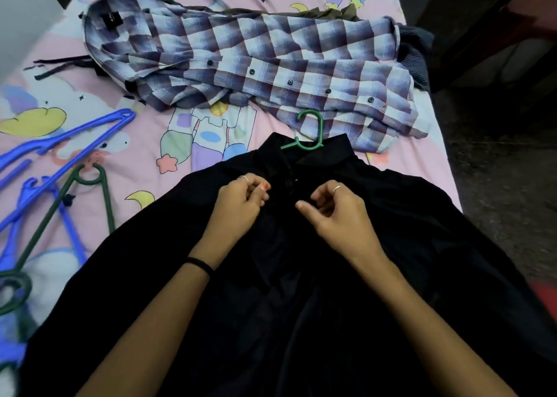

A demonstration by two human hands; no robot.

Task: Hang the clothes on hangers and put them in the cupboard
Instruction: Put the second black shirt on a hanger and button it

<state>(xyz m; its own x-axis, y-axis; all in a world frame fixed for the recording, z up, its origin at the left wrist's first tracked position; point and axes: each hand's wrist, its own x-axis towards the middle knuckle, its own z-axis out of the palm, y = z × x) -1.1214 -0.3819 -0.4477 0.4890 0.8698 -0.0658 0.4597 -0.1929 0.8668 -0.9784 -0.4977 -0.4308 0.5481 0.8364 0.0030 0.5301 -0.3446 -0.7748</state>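
- While a black shirt (316,276) lies spread over the near half of the bed (211,131), both hands sit on its chest just below the collar.
- Left hand (241,203), at about 11 o'clock from the middle of the black shirt, has its fingers curled inward at the front opening; whether they pinch cloth or a button I cannot tell.
- Right hand (334,209), just beside it at about 1 o'clock, is likewise curled with the thumb stuck out toward the left hand; its hold cannot be told either.
- Each hand wears a thin ring, and a dark band (200,264) circles the left wrist.
- A green hanger (313,134) is inside the black shirt, its hook poking out past the collar at 12 o'clock.
- A checked shirt (250,68) lies crumpled across the far part of the bed, at 12 o'clock from the hands, its lower edge under the hook.
- Dark clothes (413,53) show from beneath the checked shirt at 1 o'clock.
- Blue hangers (60,143) and a dark green hanger (87,182) lie in a loose pile at 9 o'clock, on the bed's left side.
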